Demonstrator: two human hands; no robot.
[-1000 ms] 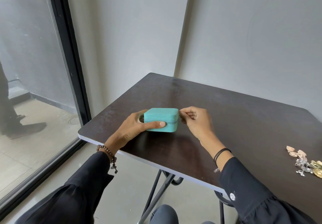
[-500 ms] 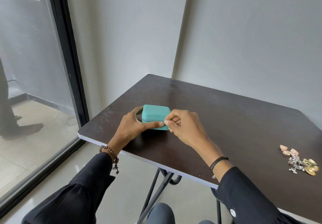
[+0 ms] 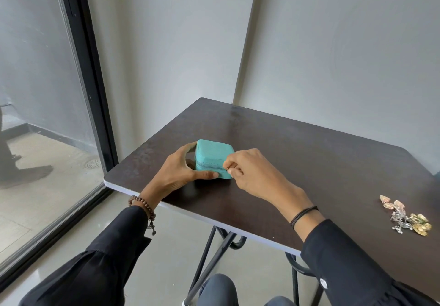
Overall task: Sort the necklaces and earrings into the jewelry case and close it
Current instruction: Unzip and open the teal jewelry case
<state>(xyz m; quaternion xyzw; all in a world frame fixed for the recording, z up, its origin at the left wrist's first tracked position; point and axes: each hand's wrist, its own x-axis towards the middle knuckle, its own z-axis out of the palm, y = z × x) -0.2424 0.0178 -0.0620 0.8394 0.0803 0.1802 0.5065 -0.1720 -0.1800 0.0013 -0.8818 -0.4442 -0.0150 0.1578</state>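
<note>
My left hand (image 3: 181, 174) grips case (image 3: 212, 153), right hand (image 3: 252, 174) pinches zipper pull (image 3: 227, 169); hard tug could skid case off tabletop (image 3: 309, 162) edge.

A small teal square zip jewelry case (image 3: 212, 153) lies flat, lid down, near the left corner of the counter (image 3: 309, 162). A tangled gold, silver and pink jewelry heap (image 3: 407, 218) lies well apart, at the right.

No readable text anywhere; the jewelry case (image 3: 212, 150) looks unmarked.
</note>
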